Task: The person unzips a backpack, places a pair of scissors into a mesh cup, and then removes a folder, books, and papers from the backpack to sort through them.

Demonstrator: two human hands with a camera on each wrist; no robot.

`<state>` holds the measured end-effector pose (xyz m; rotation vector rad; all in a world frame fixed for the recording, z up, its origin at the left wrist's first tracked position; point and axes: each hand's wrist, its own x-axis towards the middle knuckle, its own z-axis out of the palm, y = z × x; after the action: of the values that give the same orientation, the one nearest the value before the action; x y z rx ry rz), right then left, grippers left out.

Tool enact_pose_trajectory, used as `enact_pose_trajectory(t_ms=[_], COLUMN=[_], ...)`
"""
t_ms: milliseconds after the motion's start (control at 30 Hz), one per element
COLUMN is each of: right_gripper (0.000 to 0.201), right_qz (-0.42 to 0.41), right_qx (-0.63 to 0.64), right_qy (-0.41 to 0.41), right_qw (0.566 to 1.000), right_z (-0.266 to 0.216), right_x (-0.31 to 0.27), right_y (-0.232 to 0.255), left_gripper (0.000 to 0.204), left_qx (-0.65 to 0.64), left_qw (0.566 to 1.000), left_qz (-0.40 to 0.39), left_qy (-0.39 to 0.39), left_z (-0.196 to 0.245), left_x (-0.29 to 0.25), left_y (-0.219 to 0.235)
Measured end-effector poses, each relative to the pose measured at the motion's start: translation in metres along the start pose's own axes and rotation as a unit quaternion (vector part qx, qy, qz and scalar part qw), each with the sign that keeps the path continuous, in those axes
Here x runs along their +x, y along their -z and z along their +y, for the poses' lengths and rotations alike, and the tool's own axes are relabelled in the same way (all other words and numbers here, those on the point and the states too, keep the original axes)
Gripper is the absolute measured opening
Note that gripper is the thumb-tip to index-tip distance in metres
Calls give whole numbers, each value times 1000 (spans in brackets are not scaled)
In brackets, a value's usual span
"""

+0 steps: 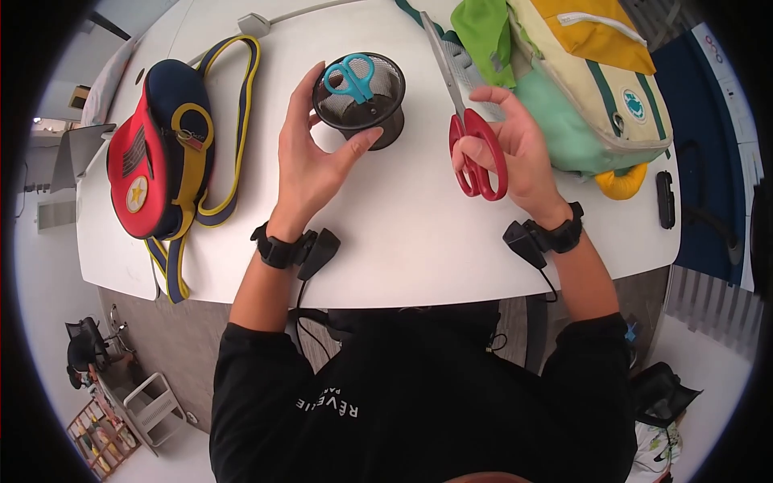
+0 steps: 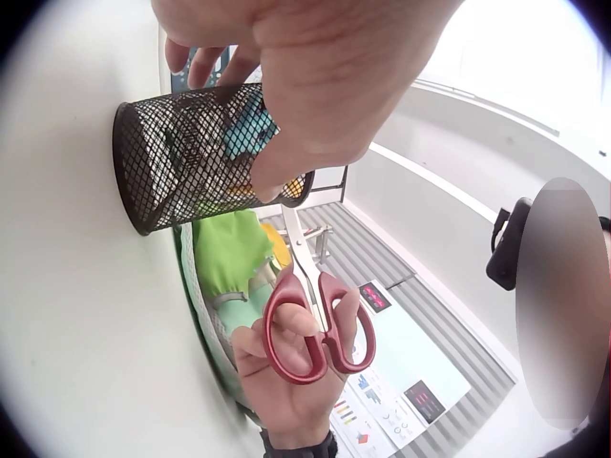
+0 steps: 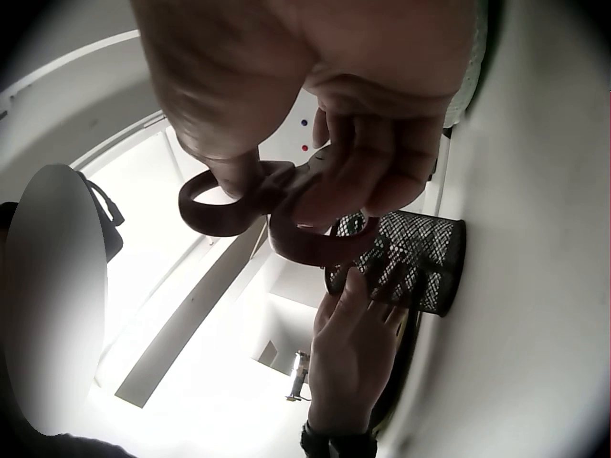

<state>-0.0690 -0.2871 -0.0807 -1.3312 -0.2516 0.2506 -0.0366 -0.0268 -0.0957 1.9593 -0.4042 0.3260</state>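
A black mesh pen cup (image 1: 392, 129) stands on the white table, its rim gripped by my left hand (image 1: 310, 173), thumb on the near side and fingers on the far side. Small turquoise scissors (image 1: 359, 90) rest in it, handles up at the mouth. To the right, my right hand (image 1: 523, 157) holds large scissors with red handles (image 1: 501, 161), thumb and fingers at the loops. Their long metal blades point away toward the back of the table. In the left wrist view, the mesh cup (image 2: 191, 157) is upright on the tabletop, with the red-handled scissors (image 2: 304, 265) beyond it.
A red and navy bag (image 1: 141, 177) with a yellow-edged strap lies on the left. At the back right sits a cream, green and yellow backpack (image 1: 600, 105). A small black case (image 1: 665, 200) lies near the table's right edge.
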Motion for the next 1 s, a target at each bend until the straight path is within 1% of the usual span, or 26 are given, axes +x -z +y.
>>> enact_pose_trajectory(t_ms=[33, 67, 133, 167, 233, 267, 333, 367, 433, 467, 533, 567, 633, 667, 700, 733, 767, 833, 867, 900, 967, 1000], right_gripper=[49, 49, 37, 37, 33, 33, 34, 34, 38, 38, 49, 49, 51, 51, 52, 53, 45, 47, 53, 58, 60, 52], right_qz=[3, 2, 3, -2, -21, -29, -55, -60, -100, -107, -75, -86, -96, -99, -103, -105, -142, -165, -139, -152, -34, -91], right_qx=[7, 4, -17, -22, -18, -27, -41, -52, -45, -52, -84, -85, -127, -128, -160, -193, -172, -158, -89, -10, 58, 129], right_qy=[4, 6, 22, 21, 49, 44, 70, 68, 83, 84, 57, 58, 28, 26, 45, 66, 74, 82, 121, 103, 156, 154], right_qw=[1000, 1000, 1000, 1000, 998, 998, 995, 995, 990, 989, 992, 991, 987, 986, 981, 973, 972, 970, 979, 983, 985, 975], right_z=[1, 0, -2, -1, 2, -1, -8, -10, -14, -19, -28, -35, -58, -67, -78, -89, -98, -120, -122, -131, -136, -140], right_x=[0, 0, 2, 2, 1, 1, -3, -4, -4, -5, -6, -5, -5, -4, 1, 7, 13, 24, 30, 41, 54, 64], right_y=[1, 1, 0, 1, 4, 3, 2, 3, 6, 4, 0, 0, -2, -6, -9, -9, -7, -4, -7, 1, -14, -11], left_gripper=[90, 90, 91, 91, 90, 90, 87, 87, 82, 82, 85, 85, 84, 83, 83, 83, 84, 84, 84, 84, 84, 84], left_qx=[6, 5, 19, 16, 33, 26, 19, 12, 13, 10, -8, -4, -5, -19, -20, -20, -21, -27, -27, -24, -24, -28], left_qw=[1000, 1000, 1000, 1000, 999, 999, 1000, 1000, 1000, 1000, 1000, 1000, 1000, 1000, 1000, 1000, 999, 999, 999, 999, 1000, 999], left_qz=[-3, 0, -4, 3, -2, 8, -5, 4, 4, 14, 18, 28, 18, 17, 19, 15, 10, 11, 14, 20, 17, 21], left_qy=[0, -3, 8, 9, 19, 23, 16, 15, 14, 12, -6, -5, 7, -1, -1, 15, 28, 18, 16, 14, 11, 15], left_z=[0, 1, 3, 3, 2, 2, 1, 1, 2, 2, 0, -1, -2, -2, -3, -4, -3, -3, -4, -5, -4, -5], left_x=[0, 1, 0, -1, -2, -2, -2, -3, -3, -4, -5, -5, -6, -6, -7, -6, -6, -6, -5, -5, -6, -7], left_y=[1, 1, 1, 2, 3, 4, 5, 4, 5, 5, 4, 5, 5, 5, 6, 6, 5, 3, 4, 4, 5, 4])
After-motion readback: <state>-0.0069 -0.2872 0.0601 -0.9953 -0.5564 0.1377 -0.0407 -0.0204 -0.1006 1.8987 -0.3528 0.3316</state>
